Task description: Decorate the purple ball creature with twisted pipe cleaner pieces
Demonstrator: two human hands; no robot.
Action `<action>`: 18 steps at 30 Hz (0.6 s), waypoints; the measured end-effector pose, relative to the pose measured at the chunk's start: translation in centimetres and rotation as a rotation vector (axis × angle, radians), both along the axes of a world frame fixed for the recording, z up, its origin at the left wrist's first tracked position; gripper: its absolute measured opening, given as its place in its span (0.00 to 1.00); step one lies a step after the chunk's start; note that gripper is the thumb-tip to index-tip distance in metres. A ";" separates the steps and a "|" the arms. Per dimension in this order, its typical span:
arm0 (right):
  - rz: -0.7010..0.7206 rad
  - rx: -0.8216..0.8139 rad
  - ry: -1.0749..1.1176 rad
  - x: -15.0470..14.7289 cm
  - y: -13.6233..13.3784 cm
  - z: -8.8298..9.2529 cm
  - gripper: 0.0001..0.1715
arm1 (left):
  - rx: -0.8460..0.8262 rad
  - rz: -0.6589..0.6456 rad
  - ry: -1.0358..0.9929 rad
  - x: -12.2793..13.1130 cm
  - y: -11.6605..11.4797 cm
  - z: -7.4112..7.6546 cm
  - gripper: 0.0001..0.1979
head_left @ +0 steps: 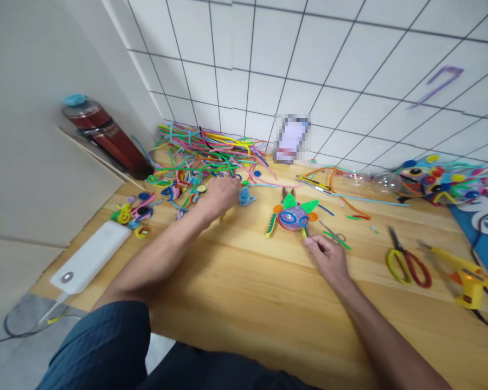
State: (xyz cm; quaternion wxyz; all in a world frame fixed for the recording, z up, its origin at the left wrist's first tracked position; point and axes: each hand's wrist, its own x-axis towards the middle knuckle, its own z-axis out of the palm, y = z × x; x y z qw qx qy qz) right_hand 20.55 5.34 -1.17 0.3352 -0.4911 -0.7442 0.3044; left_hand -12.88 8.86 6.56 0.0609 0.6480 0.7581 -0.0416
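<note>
My left hand (pixel 222 197) reaches forward over the wooden table (pixel 248 287) to the near edge of a pile of coloured pipe cleaners (pixel 205 149). Its fingers curl down among loose pieces, right beside a small blue pipe-cleaner figure (pixel 246 196); whatever they grip is hidden. My right hand (pixel 327 257) rests on the table with fingers pinched on the lower end of a craft creature (pixel 293 216), which has a purple body, blue glasses, green ears and orange dots.
A red bottle (pixel 108 135) leans at the back left corner. A white power bank (pixel 90 255) lies at the left edge. Scissors (pixel 406 260) and a yellow glue gun (pixel 466 276) lie at the right, near another finished craft (pixel 439 179). A tiled wall stands behind.
</note>
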 end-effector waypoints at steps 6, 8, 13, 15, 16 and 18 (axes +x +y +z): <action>-0.001 0.000 -0.015 0.3 0.1 -0.3 0.23 | 0.012 -0.039 -0.039 0.3 0.2 -1.6 0.20; 0.002 0.001 -0.020 0.3 0.1 -0.4 0.23 | 0.026 -0.018 -0.041 0.5 0.3 -1.7 0.20; 0.009 -0.006 -0.018 0.3 0.1 -0.3 0.24 | 0.053 0.025 -0.050 0.4 0.6 -1.9 0.21; 0.012 -0.008 -0.021 0.3 0.1 -0.3 0.24 | 0.051 0.032 -0.057 0.2 0.7 -2.1 0.20; 0.013 -0.009 -0.023 0.3 0.1 -0.3 0.24 | 0.048 0.035 -0.061 0.1 0.8 -2.2 0.20; 0.013 -0.012 -0.027 0.3 0.1 -0.3 0.24 | 0.037 0.032 -0.073 -0.3 1.0 -2.3 0.19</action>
